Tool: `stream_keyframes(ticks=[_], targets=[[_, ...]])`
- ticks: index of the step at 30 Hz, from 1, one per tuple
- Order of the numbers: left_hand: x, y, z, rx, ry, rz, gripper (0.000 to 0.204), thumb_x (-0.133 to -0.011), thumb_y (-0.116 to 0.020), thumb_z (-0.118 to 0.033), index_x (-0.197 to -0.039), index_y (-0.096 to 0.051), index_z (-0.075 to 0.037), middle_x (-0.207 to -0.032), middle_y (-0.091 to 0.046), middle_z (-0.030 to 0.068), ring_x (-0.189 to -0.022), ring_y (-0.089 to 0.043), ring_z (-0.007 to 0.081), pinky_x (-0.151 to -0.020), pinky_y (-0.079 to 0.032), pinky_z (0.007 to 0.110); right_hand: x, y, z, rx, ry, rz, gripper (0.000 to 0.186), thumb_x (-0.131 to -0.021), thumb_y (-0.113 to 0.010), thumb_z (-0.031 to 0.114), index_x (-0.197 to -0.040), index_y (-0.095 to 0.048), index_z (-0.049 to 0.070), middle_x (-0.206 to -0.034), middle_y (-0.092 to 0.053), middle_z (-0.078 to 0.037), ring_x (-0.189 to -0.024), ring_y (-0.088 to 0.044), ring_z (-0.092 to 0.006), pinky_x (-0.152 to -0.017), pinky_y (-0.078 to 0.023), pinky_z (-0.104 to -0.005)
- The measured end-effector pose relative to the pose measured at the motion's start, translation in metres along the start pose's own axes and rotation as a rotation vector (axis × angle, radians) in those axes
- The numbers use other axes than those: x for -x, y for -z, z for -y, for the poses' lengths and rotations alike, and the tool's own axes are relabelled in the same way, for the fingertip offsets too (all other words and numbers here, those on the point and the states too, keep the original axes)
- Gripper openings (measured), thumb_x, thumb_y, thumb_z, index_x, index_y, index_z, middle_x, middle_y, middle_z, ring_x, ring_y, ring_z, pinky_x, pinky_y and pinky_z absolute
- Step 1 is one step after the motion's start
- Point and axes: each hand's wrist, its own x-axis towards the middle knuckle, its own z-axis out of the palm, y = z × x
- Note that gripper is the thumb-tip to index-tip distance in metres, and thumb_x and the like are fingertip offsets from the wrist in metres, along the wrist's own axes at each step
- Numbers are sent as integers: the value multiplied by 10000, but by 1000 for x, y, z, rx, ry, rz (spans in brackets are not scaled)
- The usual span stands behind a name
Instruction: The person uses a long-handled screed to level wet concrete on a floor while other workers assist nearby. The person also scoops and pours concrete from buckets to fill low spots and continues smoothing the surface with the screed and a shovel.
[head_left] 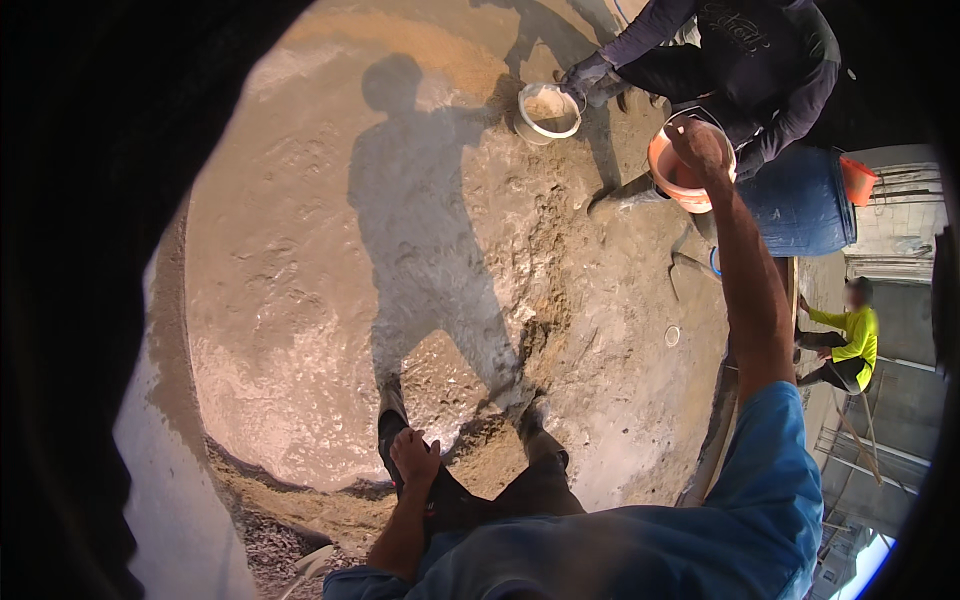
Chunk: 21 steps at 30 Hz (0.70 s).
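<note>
My right arm reaches out to the upper right. My right hand [697, 145] is closed at the wire handle of an orange bucket [664, 168], over its mouth. The bucket's inside is partly hidden by my hand. My left hand [415, 458] lies on my left thigh with its fingers apart, holding nothing. A co-worker in dark clothes stands by the orange bucket, with one arm beside it. That person's gloved hand [588, 76] holds a whitish bucket [549, 134] with greyish material inside.
My boots stand in wet, uneven concrete [270, 290], which spreads widely ahead. A blue barrel [800, 205] lies at the right, with a small red-orange container [858, 181] against it. Farther right, a person in a yellow top [857, 335] sits near a grey wall. A pale round object [672, 336] lies on the surface.
</note>
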Motion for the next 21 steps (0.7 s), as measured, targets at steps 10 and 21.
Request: stream_keyframes(ticks=[10,21], targets=[[7,3,19,-8,-54,-48,434,-738,-757,-311,-1069,-626,-62,-1218,-489,137,-1194,-448,334,-1012,-343,510,61,-270,162,-1063,-774,385,444,-870,-647,443,-1131,-615,85,-970,-627,-43,-843,-623,-190,-722,-542,-428],[-14,34,48,29,92,41,507,-668,-822,-289,-1082,-621,-75,-1246,-482,140,-1213,-444,370,-996,-373,523,-17,-443,159,-1405,-982,-159,1075,-725,-823,480,-1468,-224,-15,-1421,-412,-188,-1319,-403,-306,-1036,-374,-548]])
